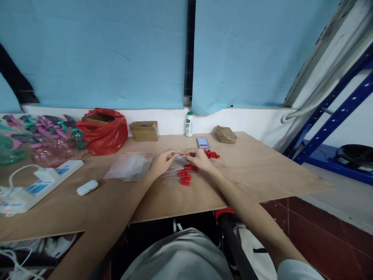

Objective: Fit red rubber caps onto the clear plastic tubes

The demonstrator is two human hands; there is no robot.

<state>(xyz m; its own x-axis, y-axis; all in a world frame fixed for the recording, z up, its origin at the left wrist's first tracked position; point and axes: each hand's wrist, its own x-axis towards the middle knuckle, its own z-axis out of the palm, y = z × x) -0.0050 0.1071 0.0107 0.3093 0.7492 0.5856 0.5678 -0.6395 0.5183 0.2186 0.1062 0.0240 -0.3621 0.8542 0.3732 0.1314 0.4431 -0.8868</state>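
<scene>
My left hand (165,160) and my right hand (198,158) meet just above the table, fingertips almost touching. Both are closed in a pinch. A small reddish bit shows between the fingertips, too small to make out. Below them lie several thin pale rods with red bulb-shaped ends (185,177), red ends toward the right. Loose small red pieces (212,154) are heaped just beyond my right hand. To the left of my left hand, clear plastic bags (128,166) lie flat in a loose stack.
A phone (203,142), a white bottle (189,124), an open carton (144,131) and a wrapped parcel (226,134) stand toward the wall. Leftward are a red bag (106,134), spray bottles (51,140), a power strip (43,186) and a white case (87,187).
</scene>
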